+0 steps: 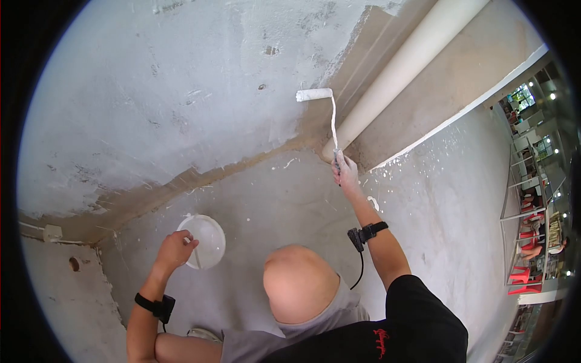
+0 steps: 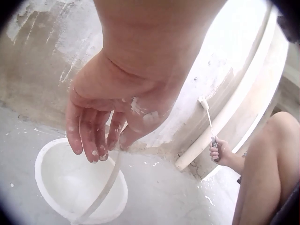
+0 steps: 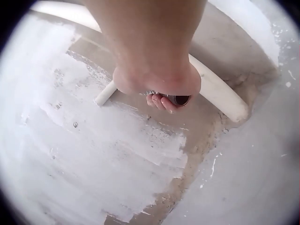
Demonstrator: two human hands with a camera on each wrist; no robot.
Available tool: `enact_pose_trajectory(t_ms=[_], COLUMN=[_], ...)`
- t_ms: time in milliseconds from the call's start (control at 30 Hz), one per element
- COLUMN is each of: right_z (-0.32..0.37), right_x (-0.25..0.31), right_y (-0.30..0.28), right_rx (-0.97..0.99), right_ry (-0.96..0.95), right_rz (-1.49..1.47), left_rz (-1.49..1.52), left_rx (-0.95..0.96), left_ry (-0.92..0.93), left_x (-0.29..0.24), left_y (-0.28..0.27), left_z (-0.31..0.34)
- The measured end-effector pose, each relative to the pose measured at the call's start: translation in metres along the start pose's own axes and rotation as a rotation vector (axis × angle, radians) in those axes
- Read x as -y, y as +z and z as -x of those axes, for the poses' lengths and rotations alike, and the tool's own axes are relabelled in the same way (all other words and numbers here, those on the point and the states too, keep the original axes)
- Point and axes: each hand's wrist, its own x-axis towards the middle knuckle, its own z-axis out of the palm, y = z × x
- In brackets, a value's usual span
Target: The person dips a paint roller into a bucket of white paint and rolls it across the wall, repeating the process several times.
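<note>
My right hand point(image 1: 346, 172) grips the dark handle of a paint roller point(image 1: 314, 94), fingers curled round it. Its white sleeve lies at the wall beside the edge of the white paint, close to the pipe. In the right wrist view, the handle's dark end point(image 3: 182, 100) pokes out of the fist, and part of the roller sleeve point(image 3: 105, 94) shows past the wrist. My left hand point(image 1: 176, 249) is at the side of a white bucket point(image 1: 219, 233) on the floor. Thumb and forefinger pinch the bucket's strap-like handle point(image 2: 106, 190); the other fingers hang loosely over the rim, spotted with paint.
A thick pale pipe point(image 1: 399, 78) runs down the wall corner to the floor. White paint covers much of the wall point(image 1: 181, 91), leaving a bare brown strip along its foot. Paint drips spot the concrete floor point(image 1: 423, 199). Far right are railings and red chairs point(image 1: 521, 275).
</note>
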Motion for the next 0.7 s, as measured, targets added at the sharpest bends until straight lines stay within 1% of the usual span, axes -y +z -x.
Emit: enact_pose_trajectory(t_ms=[100, 167, 200, 267, 433, 500, 567, 700], right_z=[0.002, -0.005, -0.008, -0.014, -0.019, -0.02, -0.021, -0.02], right_x=[0.008, 0.027, 0.04, 0.071, 0.154, 0.177, 0.189, 0.19], right_y=[-0.002, -0.003, -0.001, 0.004, 0.022, 0.029, 0.036, 0.048], right_rx=[-0.057, -0.057, -0.058, -0.033, -0.024, -0.018, -0.034, -0.019], right_ry=[-0.052, -0.165, -0.167, -0.233, -0.318, -0.352, -0.399, -0.439], right_rz=[0.033, 0.053, 0.054, -0.041, -0.107, -0.136, -0.189, -0.205], left_rz=[-0.025, -0.016, -0.016, -0.016, -0.019, -0.016, -0.021, -0.026], left_rx=[-0.001, 0.024, 0.023, 0.03, 0.033, 0.038, 0.035, 0.026], left_ry=[0.02, 0.001, 0.003, 0.005, 0.0, 0.0, 0.01, 0.011], left_x=[0.002, 0.005, 0.006, 0.008, 0.001, 0.001, 0.001, -0.001], left_y=[0.002, 0.003, 0.004, 0.004, 0.0, 0.0, 0.0, -0.004], left_z=[-0.001, -0.003, -0.004, -0.005, -0.002, -0.002, -0.002, 0.001])
